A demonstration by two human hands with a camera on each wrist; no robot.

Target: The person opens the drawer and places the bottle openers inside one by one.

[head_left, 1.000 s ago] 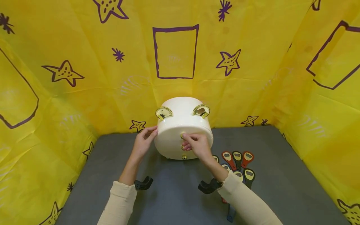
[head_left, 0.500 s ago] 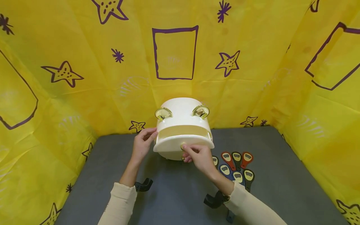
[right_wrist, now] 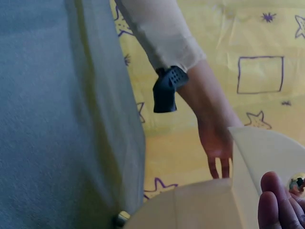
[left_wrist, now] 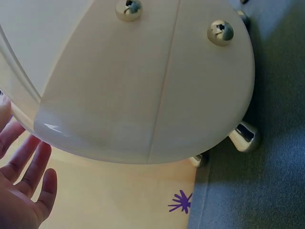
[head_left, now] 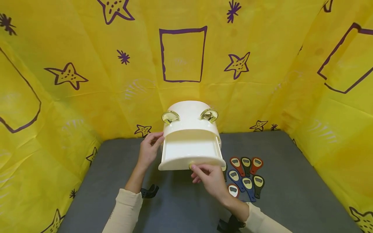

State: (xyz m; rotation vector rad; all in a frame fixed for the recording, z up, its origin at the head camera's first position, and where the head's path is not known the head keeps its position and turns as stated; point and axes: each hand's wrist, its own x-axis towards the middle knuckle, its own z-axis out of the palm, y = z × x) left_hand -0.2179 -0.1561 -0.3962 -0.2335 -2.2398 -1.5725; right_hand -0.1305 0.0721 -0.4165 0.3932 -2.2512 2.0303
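Note:
In the head view a white drawer box (head_left: 189, 113) with two gold ears stands on the grey table. Its upper drawer (head_left: 175, 164) is pulled out towards me, with a bare white inside. My right hand (head_left: 212, 181) pinches the gold drawer knob (head_left: 190, 165) between thumb and index finger; the other fingers curl loosely. My left hand (head_left: 148, 151) rests its fingertips against the box's left side, fingers mostly straight. From the left wrist the lower knobs (left_wrist: 220, 32) and a gold foot (left_wrist: 245, 137) show.
Right of the box lie several bottle openers, among them a red one (head_left: 256, 165), a black one (head_left: 258, 185) and a blue one (head_left: 248, 187). Some are partly hidden by the right arm. Yellow cloth walls (head_left: 186, 94) with purple drawings stand behind and on both sides.
The upper drawer has slid out from fully closed, drawn towards me by my right hand on its knob. My left hand has stayed at the box's side. More bottle openers are uncovered.

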